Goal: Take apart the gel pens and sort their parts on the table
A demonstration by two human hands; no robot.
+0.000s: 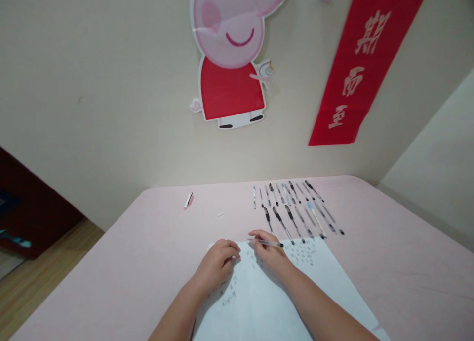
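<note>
My right hand (272, 257) is closed round a clear-barrelled pen (267, 242), which lies almost level with its black end to the right. Below it is a white sheet of paper (255, 311) with handwritten characters at its upper right and left. My left hand (218, 262) rests at the paper's upper left, its fingers curled together. Whether anything small sits in those fingers I cannot make out. Just beyond my right hand, several pens (292, 222) lie side by side in two rows, some with black grips.
The pink-covered table (140, 262) reaches back to the wall. A white and pink pen-like object (188, 201) lies at the far left, and a small white piece (221, 214) nearer the middle. On the wall hang a pig cutout (233, 87) and a red banner (355, 79).
</note>
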